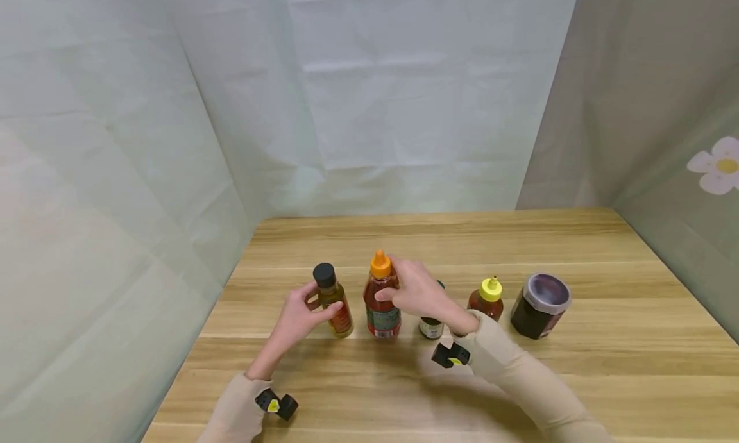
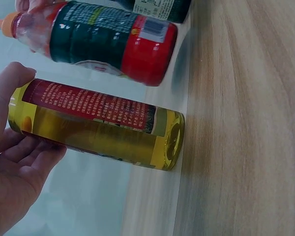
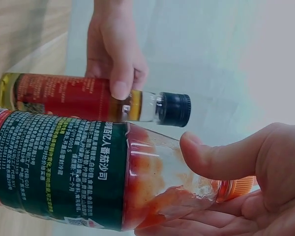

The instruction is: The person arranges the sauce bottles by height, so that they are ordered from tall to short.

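My left hand (image 1: 299, 320) grips a slim glass bottle of yellow oil (image 1: 340, 315) with a black cap and red label, thumb on one side and fingers on the other. Just right of it stands a ketchup bottle (image 1: 383, 320) with an orange nozzle cap and green label. My right hand (image 1: 418, 291) holds this bottle around its upper part, thumb at the front and fingers behind. In the left wrist view, the oil bottle (image 2: 103, 125) leans slightly, its base at or close to the tabletop. Whether the ketchup bottle's base (image 2: 150, 51) touches the wood I cannot tell.
Behind my right wrist stands a small dark jar (image 1: 431, 328), partly hidden. Farther right are a red sauce bottle with a yellow nozzle cap (image 1: 491, 289) and a dark jar with a greyish lid (image 1: 541, 305). Pale cloth (image 1: 404, 109) hangs around the wooden table (image 1: 577, 379).
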Tool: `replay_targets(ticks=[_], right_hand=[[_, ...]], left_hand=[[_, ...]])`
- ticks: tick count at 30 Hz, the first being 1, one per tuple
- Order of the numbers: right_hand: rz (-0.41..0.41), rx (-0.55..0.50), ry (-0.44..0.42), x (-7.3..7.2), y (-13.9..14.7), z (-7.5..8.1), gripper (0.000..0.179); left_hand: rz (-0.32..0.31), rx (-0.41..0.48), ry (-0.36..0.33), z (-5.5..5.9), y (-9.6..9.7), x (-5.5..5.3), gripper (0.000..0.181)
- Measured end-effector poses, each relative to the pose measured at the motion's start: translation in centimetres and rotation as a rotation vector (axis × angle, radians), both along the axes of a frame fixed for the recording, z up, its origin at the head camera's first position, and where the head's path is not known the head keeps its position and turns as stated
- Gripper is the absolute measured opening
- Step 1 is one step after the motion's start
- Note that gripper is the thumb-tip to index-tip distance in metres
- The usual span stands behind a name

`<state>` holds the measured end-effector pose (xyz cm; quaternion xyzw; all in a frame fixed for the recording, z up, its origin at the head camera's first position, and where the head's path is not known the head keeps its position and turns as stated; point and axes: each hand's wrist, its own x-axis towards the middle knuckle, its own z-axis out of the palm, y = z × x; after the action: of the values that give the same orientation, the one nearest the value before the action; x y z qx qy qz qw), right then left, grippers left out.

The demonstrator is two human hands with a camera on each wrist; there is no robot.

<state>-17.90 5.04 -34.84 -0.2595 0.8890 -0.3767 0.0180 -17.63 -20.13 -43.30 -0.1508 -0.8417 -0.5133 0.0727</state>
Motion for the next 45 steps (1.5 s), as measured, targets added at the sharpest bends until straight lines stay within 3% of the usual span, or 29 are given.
replay_targets(ticks=[20, 27, 32, 45], right_hand=[[-0.085, -0.055, -0.004, -2.3, -2.1, 3.1, 0.030], [-0.113, -0.039, 0.032, -3.1, -2.8, 4.2, 0.032], [-0.125, -0.041, 0.051, -3.8, -3.4, 5.2, 0.035], [-0.156, -0.003, 0.051, -5.9, -6.0, 6.3, 0.036]], left_hand=[[0.006, -0.004, 0.009, 0.3, -0.6, 0.0, 0.045], [-0.021, 0.029, 0.031, -0.1, -0.5, -0.1, 0.043], [-0.004, 0.022, 0.043, 0.0, -0.5, 0.1, 0.043], [0.008, 0.034, 0.016, 0.3, -0.8, 0.8, 0.046]])
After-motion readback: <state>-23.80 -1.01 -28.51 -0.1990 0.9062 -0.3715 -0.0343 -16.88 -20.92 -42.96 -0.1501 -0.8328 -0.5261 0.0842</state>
